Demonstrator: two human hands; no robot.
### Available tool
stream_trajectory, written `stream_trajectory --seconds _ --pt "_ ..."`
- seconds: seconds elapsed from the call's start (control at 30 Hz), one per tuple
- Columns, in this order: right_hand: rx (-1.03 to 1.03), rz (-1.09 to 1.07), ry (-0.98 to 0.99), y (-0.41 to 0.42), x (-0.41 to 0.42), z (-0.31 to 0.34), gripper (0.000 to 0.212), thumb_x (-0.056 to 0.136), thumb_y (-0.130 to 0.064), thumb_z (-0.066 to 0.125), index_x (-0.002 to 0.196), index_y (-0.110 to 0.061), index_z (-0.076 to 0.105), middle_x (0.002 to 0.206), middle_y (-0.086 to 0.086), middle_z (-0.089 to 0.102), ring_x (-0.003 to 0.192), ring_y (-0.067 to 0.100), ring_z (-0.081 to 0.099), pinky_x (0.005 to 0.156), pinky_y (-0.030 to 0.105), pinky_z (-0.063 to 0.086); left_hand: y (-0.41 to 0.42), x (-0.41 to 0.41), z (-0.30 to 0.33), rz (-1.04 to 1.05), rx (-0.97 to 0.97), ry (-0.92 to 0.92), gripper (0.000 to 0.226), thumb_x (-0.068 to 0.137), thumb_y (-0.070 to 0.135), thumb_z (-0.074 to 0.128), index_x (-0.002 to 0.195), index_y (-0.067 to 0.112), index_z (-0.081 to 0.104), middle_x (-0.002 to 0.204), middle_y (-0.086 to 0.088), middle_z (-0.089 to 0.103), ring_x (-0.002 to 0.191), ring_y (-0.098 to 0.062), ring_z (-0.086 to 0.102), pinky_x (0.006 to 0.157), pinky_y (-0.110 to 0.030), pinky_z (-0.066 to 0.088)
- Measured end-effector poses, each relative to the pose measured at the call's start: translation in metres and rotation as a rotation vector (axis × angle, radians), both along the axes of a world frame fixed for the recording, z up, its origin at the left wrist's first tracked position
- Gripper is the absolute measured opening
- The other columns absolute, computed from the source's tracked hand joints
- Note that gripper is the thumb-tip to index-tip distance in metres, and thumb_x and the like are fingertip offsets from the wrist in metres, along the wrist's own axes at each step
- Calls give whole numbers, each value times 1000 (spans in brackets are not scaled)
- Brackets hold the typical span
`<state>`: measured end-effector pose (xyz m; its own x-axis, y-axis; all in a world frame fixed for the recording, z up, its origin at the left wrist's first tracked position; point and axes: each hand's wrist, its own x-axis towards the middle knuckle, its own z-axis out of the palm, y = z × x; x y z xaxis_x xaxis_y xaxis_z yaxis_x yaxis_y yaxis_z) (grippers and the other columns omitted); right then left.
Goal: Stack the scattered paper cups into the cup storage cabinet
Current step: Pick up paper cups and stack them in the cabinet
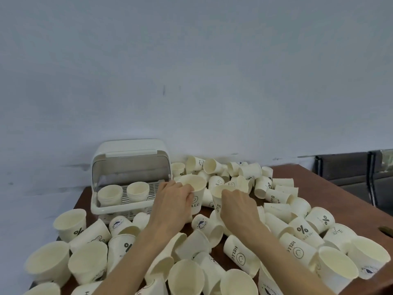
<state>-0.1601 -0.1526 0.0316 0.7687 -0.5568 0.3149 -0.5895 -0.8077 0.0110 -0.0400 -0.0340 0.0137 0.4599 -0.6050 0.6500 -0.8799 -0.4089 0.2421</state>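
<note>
head view: my left hand [173, 199] is gripping a "hello" cup [194, 191], my right hand [236, 206] is gripping a second cup [219, 198], beside the open cabinet [127, 177]; squeezing is risking crumpled rims, jamming the stacking.

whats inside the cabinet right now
Two short stacks of cups sit upright, side by side, on the slatted rack inside the cabinet: the left stack and the right stack. The left hand covers the rack's right end, so anything there cannot be seen.
</note>
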Motion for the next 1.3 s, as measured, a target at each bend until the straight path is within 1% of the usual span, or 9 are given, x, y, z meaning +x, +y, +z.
stream_trajectory --seconds 0.1,0.23,0.37,0.47,0.63,0.73,0.93,1.13,1.3 --pt "23 49 1 9 14 1 11 91 -8 46 84 -14 39 66 -3 29 73 21 41 58 30 32 8 11 -1 32 1 -3 17 94 28 53 96 22 69 86 4 68 87 -19 56 88 -33 36" --pt "25 89 -21 22 35 5 13 89 -4 42 84 -15 37 76 1 40 75 23 40 62 32 32 20 27 -3 97 -8 2 14 91 27 55 88 21 68 80 4 67 82 -20 57 82 -34 36" --pt "12 150 -37 35 58 5 17 88 -4 39 77 -15 33 70 1 38 71 24 40 57 32 29 34 41 -3 182 3 24 15 91 27 54 90 22 68 84 3 69 84 -21 57 84 -35 36" --pt "31 181 -47 43 75 4 11 89 -6 40 83 -14 38 80 7 51 69 26 40 51 32 24 46 52 -4 261 0 21 17 92 28 53 91 22 69 83 4 69 83 -20 58 85 -35 36" --pt "86 235 -101 56 106 3 10 91 -9 38 83 -14 42 86 9 59 71 27 43 60 34 32 68 76 -1 362 -33 31 20 95 30 49 96 24 68 88 6 68 87 -17 58 89 -34 33" --pt "126 262 -136 61 127 2 12 89 -8 39 84 -11 49 85 10 61 72 29 51 59 34 35 80 93 0 422 -50 40 20 95 29 49 96 23 68 86 6 67 88 -16 58 87 -33 32" --pt "134 321 -186 72 164 0 13 91 -9 40 85 -10 51 85 11 61 68 28 46 57 34 33 99 123 -4 541 -34 38 23 95 26 49 93 24 72 82 4 68 84 -19 58 82 -33 30" --pt "117 334 -173 80 192 -12 11 93 -10 40 83 -13 43 81 9 56 68 27 45 57 34 32 107 145 -14 610 6 76 25 96 27 47 99 23 72 89 1 69 86 -22 56 83 -34 31" --pt "112 328 -122 80 208 -23 10 94 -8 41 90 -12 49 92 10 64 70 27 47 58 35 34 109 156 -22 634 38 104 28 98 28 42 104 26 70 93 2 69 88 -20 55 85 -33 32"
